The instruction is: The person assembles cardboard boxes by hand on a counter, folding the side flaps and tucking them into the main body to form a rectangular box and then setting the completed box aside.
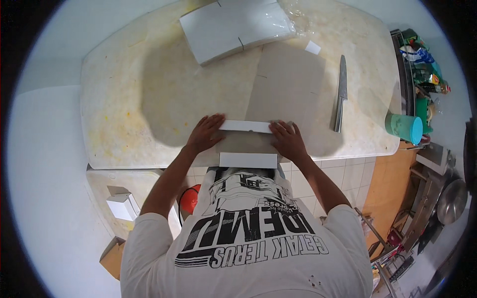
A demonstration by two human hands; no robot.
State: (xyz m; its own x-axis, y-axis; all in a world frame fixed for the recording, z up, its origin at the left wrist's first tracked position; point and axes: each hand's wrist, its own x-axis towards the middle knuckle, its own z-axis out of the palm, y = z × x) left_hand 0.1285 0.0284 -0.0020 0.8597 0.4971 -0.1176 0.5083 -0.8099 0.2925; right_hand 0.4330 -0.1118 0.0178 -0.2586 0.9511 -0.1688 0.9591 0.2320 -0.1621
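A partly folded cardboard box (pixel 248 142), white outside and grey inside, lies at the table's near edge before my body. Its far white wall (pixel 246 126) stands raised, and a near white flap (pixel 248 160) hangs toward my shirt. My left hand (pixel 206 133) is closed around the left end of the far wall, fingertips over its top. At the right end my right hand (pixel 289 141) grips the same wall, fingers bent over the corner. Beyond it, a flat grey cardboard panel (pixel 288 82) stretches away across the table; I cannot tell whether it joins the box.
A stack of white flat cardboard (pixel 238 30) with clear plastic wrap lies at the far side. To the right are a knife (pixel 341 94) and a turquoise cup (pixel 403 128). A small white box (pixel 123 206) sits on a lower surface at left. Shelves line the right wall.
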